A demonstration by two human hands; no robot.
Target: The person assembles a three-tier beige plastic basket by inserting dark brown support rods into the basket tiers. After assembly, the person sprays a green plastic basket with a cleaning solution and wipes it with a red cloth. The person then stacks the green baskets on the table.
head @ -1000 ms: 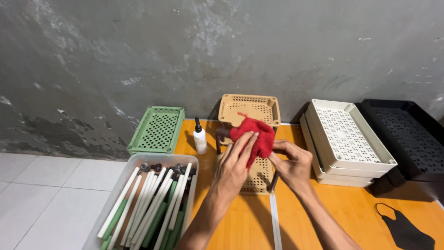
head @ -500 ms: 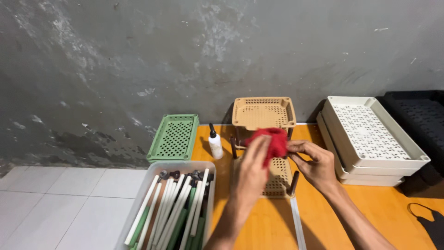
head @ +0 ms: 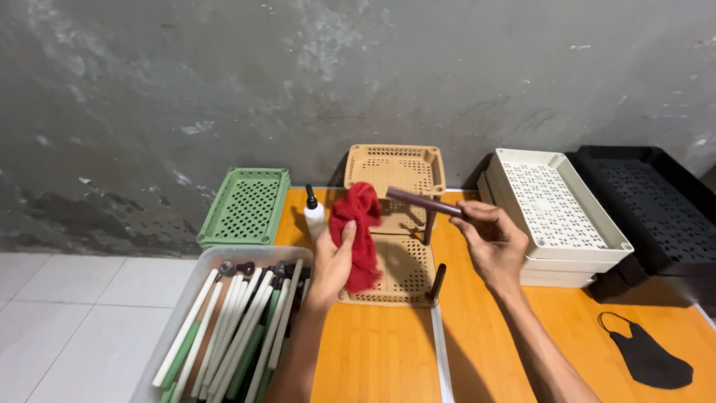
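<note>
Red cloth [head: 359,231] clenched in left hand [head: 333,261]; right hand [head: 492,242] grips dark tube [head: 425,202]

Bench [head: 373,358] layout — bin of rods [head: 231,328] at left, rack [head: 395,224] centre, stacked trays [head: 556,205] right, mask [head: 645,358] front right.

Crumpled red cloth [head: 359,233] hangs upright beside a dark brown tube [head: 424,202].

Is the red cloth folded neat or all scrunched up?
Scrunched up. The red cloth hangs in bunched folds from the left hand.
</note>
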